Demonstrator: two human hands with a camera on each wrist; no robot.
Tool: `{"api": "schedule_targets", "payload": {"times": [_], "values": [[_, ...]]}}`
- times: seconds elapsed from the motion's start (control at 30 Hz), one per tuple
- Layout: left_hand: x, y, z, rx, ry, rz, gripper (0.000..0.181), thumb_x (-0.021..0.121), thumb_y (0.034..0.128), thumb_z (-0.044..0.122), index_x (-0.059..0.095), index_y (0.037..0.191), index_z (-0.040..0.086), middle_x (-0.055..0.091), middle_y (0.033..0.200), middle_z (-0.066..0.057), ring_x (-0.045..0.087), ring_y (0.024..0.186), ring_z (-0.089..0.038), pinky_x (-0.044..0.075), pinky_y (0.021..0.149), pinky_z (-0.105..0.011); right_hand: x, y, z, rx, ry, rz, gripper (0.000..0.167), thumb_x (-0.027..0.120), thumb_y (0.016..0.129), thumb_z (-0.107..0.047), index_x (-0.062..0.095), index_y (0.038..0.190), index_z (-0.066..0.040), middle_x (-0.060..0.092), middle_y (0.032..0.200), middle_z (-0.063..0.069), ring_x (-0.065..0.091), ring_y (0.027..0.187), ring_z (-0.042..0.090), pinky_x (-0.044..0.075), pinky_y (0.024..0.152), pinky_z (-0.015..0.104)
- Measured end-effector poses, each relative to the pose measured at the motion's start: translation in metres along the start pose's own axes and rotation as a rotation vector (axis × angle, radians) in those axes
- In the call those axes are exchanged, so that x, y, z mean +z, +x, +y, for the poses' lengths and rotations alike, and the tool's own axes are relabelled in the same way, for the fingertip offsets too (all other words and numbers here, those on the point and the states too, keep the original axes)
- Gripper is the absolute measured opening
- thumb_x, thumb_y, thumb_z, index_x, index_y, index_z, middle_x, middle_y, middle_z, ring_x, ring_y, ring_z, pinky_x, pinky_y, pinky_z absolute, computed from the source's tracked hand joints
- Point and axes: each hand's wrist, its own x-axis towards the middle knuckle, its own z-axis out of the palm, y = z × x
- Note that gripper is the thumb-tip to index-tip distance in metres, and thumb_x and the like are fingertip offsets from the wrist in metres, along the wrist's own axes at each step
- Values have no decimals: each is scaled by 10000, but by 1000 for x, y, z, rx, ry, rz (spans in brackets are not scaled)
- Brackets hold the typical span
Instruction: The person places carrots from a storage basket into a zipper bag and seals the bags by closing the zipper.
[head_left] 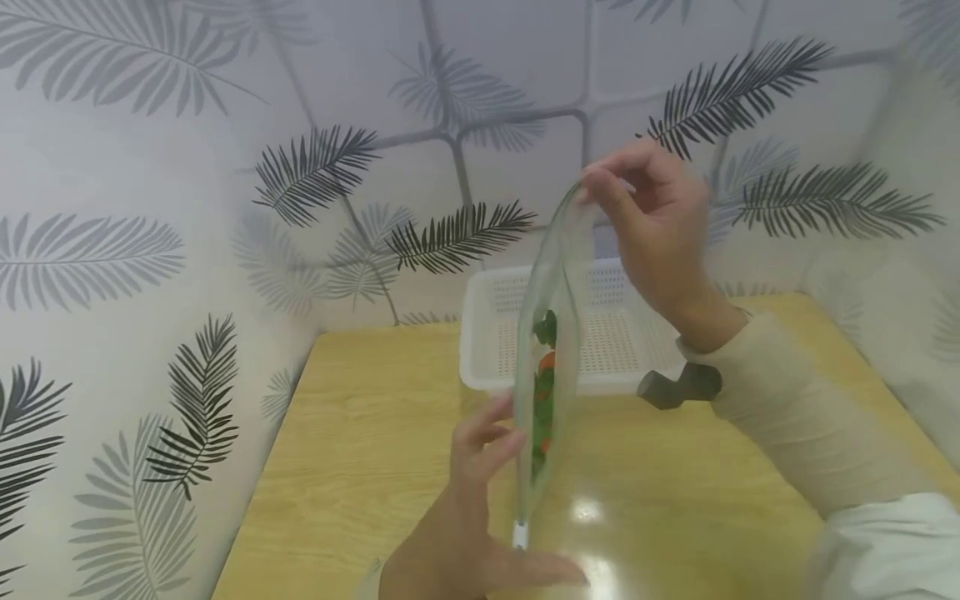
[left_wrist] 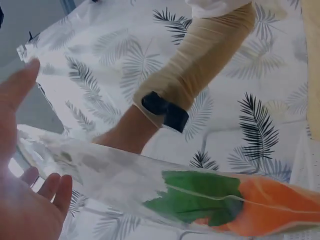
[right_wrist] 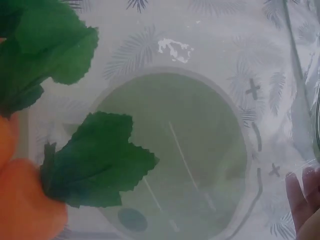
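Between my hands stands a clear zip bag (head_left: 564, 275) with a pale green edge and a white slider (head_left: 521, 535) at its near end. Inside lie green leaves (right_wrist: 102, 160) and orange pieces (right_wrist: 30, 200) that look like fruit or vegetables. My right hand (head_left: 663, 229) pinches the bag's upper far corner. My left hand (head_left: 465, 517) is beside the lower left edge, fingers apart, thumb stretched out below the slider. Its fingertips are at the bag's side; whether they touch it I cannot tell. In the left wrist view, the left hand (left_wrist: 30, 205) is spread beside the bag (left_wrist: 110, 170).
A white perforated basket (head_left: 480, 367) stands behind the bag at the back of the wooden table (head_left: 360, 450). Leaf-patterned sheeting (head_left: 337, 83) surrounds the table at the back and sides. A dark strap device (head_left: 678, 386) sits on my right wrist.
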Motion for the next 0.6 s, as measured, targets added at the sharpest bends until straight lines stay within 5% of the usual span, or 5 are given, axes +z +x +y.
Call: {"api": "schedule_targets", "payload": {"times": [0.13, 0.3, 0.43, 0.6], "values": [[-7, -12, -18, -185, -129, 225, 609, 641, 885, 163, 309, 1293, -145, 428, 1278, -182, 483, 1116, -248, 483, 890, -319, -9, 5, -3, -11, 6, 15, 309, 691, 839, -110, 561, 810, 168, 605, 779, 133, 606, 644, 182, 538, 644, 268], [-32, -26, -42, -514, -218, 517, 312, 656, 864, 76, 539, 1106, -83, 615, 990, -52, 610, 872, -155, 530, 781, -253, -28, 6, -1, 31, -7, 45, 236, 692, 816, -40, 574, 814, 163, 605, 771, 153, 610, 614, 196, 541, 636, 282], [-51, -28, -63, -679, -283, 631, 106, 624, 872, 1, 604, 976, -11, 631, 843, -55, 606, 753, -151, 524, 746, -246, -40, 7, -7, 47, -48, 57, 261, 715, 801, -69, 584, 807, 157, 618, 734, 142, 615, 593, 176, 528, 609, 244], [-61, -25, -78, -754, -260, 661, 46, 639, 873, 38, 628, 908, 10, 634, 779, -46, 568, 676, -145, 466, 605, -182, -56, 0, -20, 95, -161, -1, 249, 711, 811, -45, 590, 810, 172, 631, 715, 95, 594, 605, 158, 479, 569, 210]]}}
